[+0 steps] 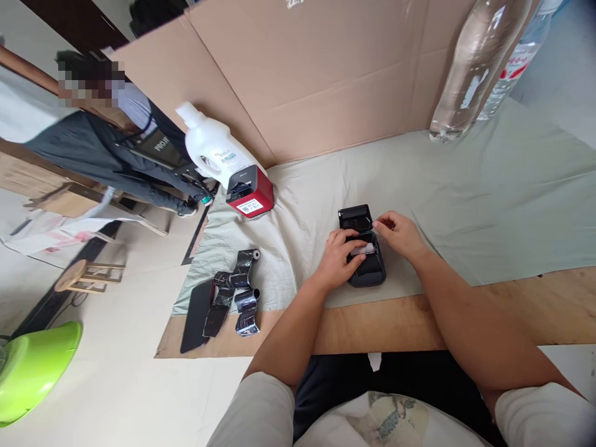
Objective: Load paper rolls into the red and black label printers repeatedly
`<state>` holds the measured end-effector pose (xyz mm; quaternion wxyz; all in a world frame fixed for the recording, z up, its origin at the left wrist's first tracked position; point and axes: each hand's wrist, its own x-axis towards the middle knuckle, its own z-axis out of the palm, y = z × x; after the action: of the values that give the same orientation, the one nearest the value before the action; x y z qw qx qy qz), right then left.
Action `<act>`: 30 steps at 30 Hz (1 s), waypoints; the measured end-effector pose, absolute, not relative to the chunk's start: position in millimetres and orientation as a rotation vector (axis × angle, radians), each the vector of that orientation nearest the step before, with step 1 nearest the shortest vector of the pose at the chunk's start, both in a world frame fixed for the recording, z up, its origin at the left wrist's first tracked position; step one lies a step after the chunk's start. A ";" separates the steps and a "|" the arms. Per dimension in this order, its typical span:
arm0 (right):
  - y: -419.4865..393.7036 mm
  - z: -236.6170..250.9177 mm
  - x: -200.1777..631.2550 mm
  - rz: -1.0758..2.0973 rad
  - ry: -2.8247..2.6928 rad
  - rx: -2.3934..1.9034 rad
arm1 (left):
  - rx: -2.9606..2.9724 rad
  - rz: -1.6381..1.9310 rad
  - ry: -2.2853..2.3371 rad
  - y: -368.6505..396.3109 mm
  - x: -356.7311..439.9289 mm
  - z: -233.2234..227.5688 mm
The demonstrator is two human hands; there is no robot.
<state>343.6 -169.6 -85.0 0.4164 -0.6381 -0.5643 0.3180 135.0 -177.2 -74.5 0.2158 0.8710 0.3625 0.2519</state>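
Green cloth [465,205] over wood table | cardboard backdrop [326,81] | both hands clasping black printer [365,264]

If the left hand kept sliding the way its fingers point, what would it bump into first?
The left hand rests on the small black printer, fingers pointing toward the right hand. Going straight on, it would probably meet that hand's fingers at the printer's open lid, though depth is hard to judge.

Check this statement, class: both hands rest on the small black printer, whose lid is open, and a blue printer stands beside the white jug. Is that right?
Not quite. In the head view the printer beside the white jug is red, not blue. Left hand and right hand do rest on the small black printer, lid open.
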 end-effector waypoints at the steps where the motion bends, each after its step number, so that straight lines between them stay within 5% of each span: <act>1: -168.5 -87.0 343.6 0.800 -1.378 -1.591 | 2.407 0.676 0.986 -177.2 134.0 -73.1; 9: -171.9 -90.8 337.3 1.140 -1.241 -1.268 | 2.245 0.676 1.104 -180.5 129.6 -59.5; 16: -175.6 -79.8 336.3 1.135 -1.266 -1.223 | 2.059 0.649 1.264 -179.3 126.8 -53.7; 30: -182.0 -63.5 343.7 1.162 -1.863 -1.877 | 1.645 0.324 1.338 -176.2 121.9 -44.8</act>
<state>343.7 -182.0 -63.5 0.1260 -0.6446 -0.6398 0.3991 121.9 -176.2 -44.8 0.4778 0.6737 0.5479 0.1328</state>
